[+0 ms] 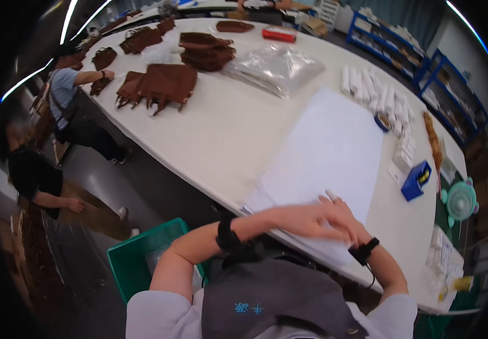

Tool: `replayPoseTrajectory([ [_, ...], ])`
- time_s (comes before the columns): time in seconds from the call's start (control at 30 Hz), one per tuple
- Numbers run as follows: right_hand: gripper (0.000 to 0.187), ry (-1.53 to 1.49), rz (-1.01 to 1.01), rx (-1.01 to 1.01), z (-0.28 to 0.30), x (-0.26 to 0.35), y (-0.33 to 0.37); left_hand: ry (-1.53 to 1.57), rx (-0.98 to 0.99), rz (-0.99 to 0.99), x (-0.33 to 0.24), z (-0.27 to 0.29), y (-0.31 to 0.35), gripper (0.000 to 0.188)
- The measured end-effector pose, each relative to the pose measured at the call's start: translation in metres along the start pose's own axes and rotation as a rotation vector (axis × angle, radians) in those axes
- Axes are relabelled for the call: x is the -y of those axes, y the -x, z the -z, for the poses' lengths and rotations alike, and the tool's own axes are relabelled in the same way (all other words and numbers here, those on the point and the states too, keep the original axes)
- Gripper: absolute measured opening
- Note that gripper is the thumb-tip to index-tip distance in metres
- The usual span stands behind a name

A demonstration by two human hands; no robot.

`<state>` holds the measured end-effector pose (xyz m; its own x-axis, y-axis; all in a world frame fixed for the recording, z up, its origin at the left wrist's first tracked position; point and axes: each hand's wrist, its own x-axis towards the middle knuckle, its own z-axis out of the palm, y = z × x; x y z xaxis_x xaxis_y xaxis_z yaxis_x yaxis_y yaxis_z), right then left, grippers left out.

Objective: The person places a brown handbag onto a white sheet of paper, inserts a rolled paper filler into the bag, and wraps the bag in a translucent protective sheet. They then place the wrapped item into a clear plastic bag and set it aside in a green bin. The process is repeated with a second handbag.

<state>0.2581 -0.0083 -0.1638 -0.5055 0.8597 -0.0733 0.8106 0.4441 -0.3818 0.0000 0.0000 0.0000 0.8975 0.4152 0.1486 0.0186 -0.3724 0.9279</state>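
My left hand (307,220) reaches across in front of me, slightly blurred, its fingers stretched out and apart. It crosses over my right hand (346,216), which is partly hidden behind it. The fingers of my right hand that show are extended over a stack of large white sheets (334,135). Something small and white covers or sits at one of its fingertips. Neither hand visibly grips anything. The sheets lie flat on the white table (227,141) and reach its near edge.
Brown leather bags (167,85) and a clear plastic bundle (278,68) lie farther back. White rolls (376,93), a tape roll (383,121), a blue tape dispenser (416,181) and a green fan (462,200) are rightward. A green bin (142,240) stands lower left; two people are at left.
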Motion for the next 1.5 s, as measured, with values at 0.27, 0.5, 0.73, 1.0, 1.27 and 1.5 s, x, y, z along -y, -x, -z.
replayPoseTrajectory([
  [0.27, 0.071, 0.157, -0.098, 0.049, -0.029, 0.03, 0.074, -0.915, -0.301, 0.424, 0.175, -0.086, 0.042, 0.058],
  [0.5, 0.06, 0.102, -0.034, -0.129, -0.044, 0.027, 0.074, -0.801, -1.094, 0.647, 0.209, -0.051, 0.126, 0.038],
  [0.73, 0.045, -0.452, -0.286, -0.336, -0.03, 0.038, 0.072, -0.319, -0.866, 0.67, 0.156, -0.006, 0.089, 0.041],
  [1.0, 0.047, 0.09, -0.505, -0.378, -0.055, 0.035, 0.106, 0.204, -0.625, 0.796, 0.176, 0.028, 0.108, 0.04],
  [1.27, 0.052, 0.131, -0.55, -0.393, -0.065, 0.039, 0.108, 0.405, -1.007, 0.756, 0.205, 0.118, 0.15, 0.024],
  [1.5, 0.053, 0.164, -0.608, -0.323, -0.064, 0.042, 0.101, 0.296, -1.725, 0.599, 0.277, 0.296, 0.216, 0.026],
])
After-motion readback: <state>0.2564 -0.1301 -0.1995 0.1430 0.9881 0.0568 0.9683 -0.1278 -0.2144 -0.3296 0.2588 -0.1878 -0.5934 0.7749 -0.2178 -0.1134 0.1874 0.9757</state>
